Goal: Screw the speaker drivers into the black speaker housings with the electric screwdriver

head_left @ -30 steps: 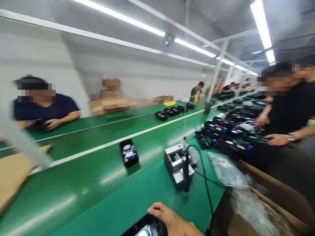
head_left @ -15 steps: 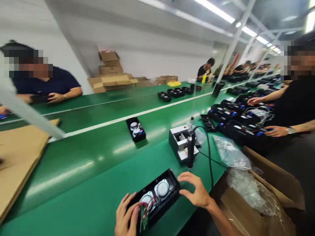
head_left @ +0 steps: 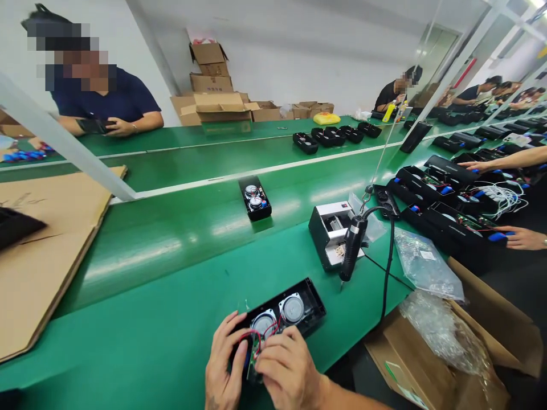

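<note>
A black speaker housing [head_left: 314,319] lies open side up and slanted on the green table in front of me. Inside it sit two round speakers [head_left: 293,309], with red wires [head_left: 269,328] running to a green circuit board [head_left: 251,360] at the near left end. My left hand [head_left: 226,359] grips that end, fingers outside along the wall and thumb over the edge. Reaching over the near side, my right hand [head_left: 288,367] has its fingers closed at the circuit board; its fingertips partly hide the board.
An electric screwdriver [head_left: 354,247] hangs beside a screw feeder box [head_left: 329,233]. Another open housing [head_left: 255,199] lies on the green belt beyond. Cardboard [head_left: 51,250] is at left. At right are plastic bags [head_left: 427,265], an open carton [head_left: 419,356], and a co-worker's hand [head_left: 527,238] at several housings.
My right hand has moved left from the housing's far right end to the circuit board. My left hand keeps its hold. The camera view has shifted, and the screwdriver hangs more tilted.
</note>
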